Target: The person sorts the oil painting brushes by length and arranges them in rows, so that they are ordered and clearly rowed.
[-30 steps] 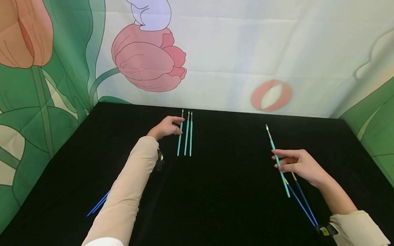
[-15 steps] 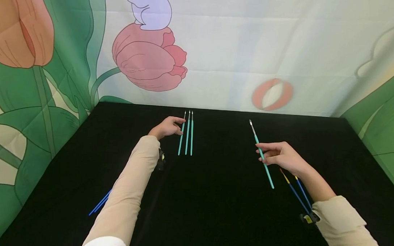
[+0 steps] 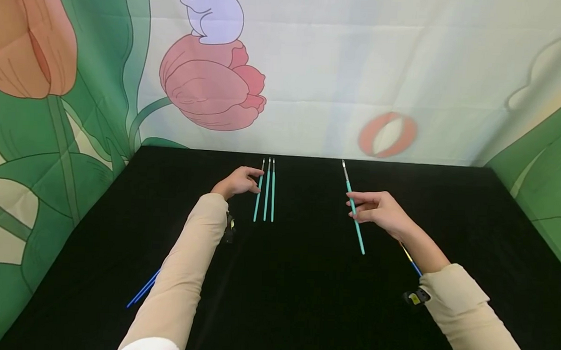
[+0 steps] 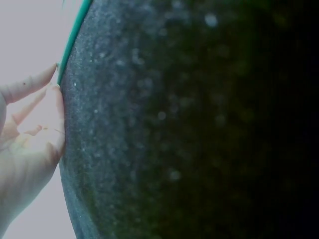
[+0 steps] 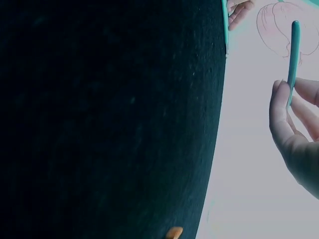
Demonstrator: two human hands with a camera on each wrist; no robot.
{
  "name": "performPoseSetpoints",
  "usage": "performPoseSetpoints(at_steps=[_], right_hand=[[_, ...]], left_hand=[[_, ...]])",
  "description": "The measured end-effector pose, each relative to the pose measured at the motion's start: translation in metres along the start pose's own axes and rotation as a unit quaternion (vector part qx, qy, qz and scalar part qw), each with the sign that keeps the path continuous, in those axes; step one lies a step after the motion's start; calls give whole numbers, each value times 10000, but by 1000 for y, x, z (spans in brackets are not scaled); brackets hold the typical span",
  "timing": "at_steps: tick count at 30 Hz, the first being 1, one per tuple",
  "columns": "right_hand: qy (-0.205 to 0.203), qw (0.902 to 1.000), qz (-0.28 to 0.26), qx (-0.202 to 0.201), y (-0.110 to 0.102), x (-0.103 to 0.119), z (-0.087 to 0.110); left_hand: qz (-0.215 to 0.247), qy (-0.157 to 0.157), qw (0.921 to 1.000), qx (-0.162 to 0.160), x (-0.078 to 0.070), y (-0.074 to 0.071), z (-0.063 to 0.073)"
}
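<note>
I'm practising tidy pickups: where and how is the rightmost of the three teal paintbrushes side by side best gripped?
The rightmost teal paintbrush is probably best pinched mid-handle from above, coming in from the right. It lies thin and straight, its silvery tip pointing away, and the middle teal paintbrush sits close on its left.

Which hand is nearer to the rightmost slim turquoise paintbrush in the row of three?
Left. The left hand is just left of the rightmost brush, pinching the leftmost brush; the right hand is farther, on the right side.
</note>
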State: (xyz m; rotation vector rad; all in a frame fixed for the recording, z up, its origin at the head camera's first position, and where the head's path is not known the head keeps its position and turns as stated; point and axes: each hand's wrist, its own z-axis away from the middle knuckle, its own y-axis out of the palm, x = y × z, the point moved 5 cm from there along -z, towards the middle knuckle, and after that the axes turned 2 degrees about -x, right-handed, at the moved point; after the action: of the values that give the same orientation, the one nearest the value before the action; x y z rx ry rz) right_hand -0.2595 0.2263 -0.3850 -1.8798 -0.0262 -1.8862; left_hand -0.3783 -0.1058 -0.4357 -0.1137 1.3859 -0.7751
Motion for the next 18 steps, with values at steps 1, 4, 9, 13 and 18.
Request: performPoseSetpoints(at_steps=[1,4,9,13,18], right_hand=[[2,10000,-20,-11,1,0,-2],[0,10000,-71,-59,5,2,-7],[10,9997,-210,-138,12,5,-17],[10,9994,-312,-140,18,6,-25],[69,9994,-292,-179,23,3,-35]], left_hand=[[-23,-5,10000,9,0,0,0],[-70,-17,10000,3,0,-1,1],[-128,-8,9999,-57,1,-2,1],[-81,25,9999,-65,-1,-1,1],[-19,21,10000,-55,-1,2,1]])
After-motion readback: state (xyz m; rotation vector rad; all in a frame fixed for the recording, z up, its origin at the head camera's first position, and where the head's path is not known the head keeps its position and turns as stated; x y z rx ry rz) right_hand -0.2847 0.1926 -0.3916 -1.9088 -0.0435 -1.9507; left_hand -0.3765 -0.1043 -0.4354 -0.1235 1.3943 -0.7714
